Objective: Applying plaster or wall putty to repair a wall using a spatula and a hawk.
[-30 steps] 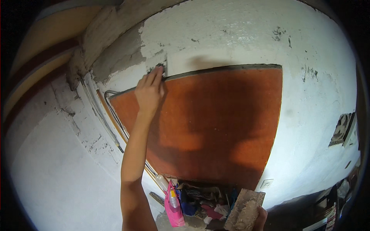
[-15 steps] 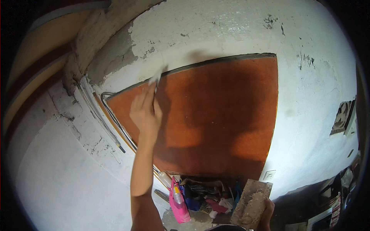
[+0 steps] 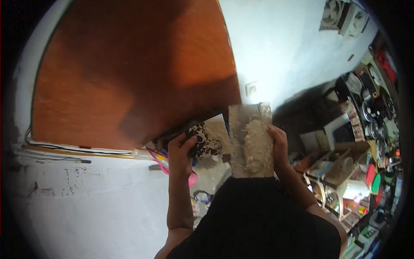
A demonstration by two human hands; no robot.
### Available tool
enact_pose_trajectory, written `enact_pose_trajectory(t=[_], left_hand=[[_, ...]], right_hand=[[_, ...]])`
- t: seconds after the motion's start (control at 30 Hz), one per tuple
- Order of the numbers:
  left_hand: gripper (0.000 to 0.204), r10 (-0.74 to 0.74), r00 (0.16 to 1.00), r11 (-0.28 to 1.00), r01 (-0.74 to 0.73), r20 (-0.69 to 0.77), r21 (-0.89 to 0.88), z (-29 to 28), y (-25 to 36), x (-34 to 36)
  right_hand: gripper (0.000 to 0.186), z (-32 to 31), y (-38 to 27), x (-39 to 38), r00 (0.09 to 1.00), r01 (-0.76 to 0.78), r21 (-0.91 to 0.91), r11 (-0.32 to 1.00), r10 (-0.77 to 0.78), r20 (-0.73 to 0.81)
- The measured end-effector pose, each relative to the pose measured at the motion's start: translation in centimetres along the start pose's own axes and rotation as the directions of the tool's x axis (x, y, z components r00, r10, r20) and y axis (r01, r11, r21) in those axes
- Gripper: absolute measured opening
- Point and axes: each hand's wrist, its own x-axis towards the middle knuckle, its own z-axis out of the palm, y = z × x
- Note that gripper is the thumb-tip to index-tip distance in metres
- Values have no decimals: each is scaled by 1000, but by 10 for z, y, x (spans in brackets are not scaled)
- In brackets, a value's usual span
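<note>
My left hand (image 3: pixel 180 149) is closed on a wide putty knife (image 3: pixel 214 133) whose black-and-bare, worn face is smeared with dried plaster. Its pale blade edge points right, close beside a rectangular mortar board (image 3: pixel 235 160). My right hand (image 3: pixel 279 140) grips that board by its right side, with the thumb on the edge. A thick lump of wet grey-beige plaster (image 3: pixel 256 144) covers much of the board's right half. Both tools are in front of my dark-clothed torso; whether the blade touches the board, I cannot tell.
Ahead, a large orange-brown panel (image 3: pixel 99 82) is set in the white wall (image 3: pixel 276 52), beside a wall switch (image 3: pixel 251 89). Cables (image 3: pixel 86 149) run along the panel's edge. A pink bag (image 3: pixel 192 178) is below my left hand. Shelving with household goods (image 3: pixel 340 172) crowds the right.
My left hand has come down from the panel's upper edge with the putty knife, over to the board. The board appears higher and nearer the middle; the view has swung downward and right.
</note>
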Motion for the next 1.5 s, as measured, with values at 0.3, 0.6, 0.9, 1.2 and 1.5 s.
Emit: enact_pose_trajectory(t=[0.3,0.6,0.9,1.2,1.5], left_hand=[[18,-131,980,843,31,148,536,0,-8,-17],[16,-132,987,937,93,95,337,8,-31,-38],[17,-27,1000,978,28,-7,209,8,-38,-35],[20,-26,1000,974,22,14,227,5,-49,-39],[23,-137,989,985,142,53,-102,-2,-60,-32]], right_hand=[[35,7,-13,-2,998,-62,66,996,60,21],[37,17,-8,0,996,-34,122,992,44,-78],[40,12,-11,1,997,-70,8,998,69,16],[36,17,-9,0,999,-38,96,995,39,-7],[36,16,-10,0,999,-17,56,998,18,-28]])
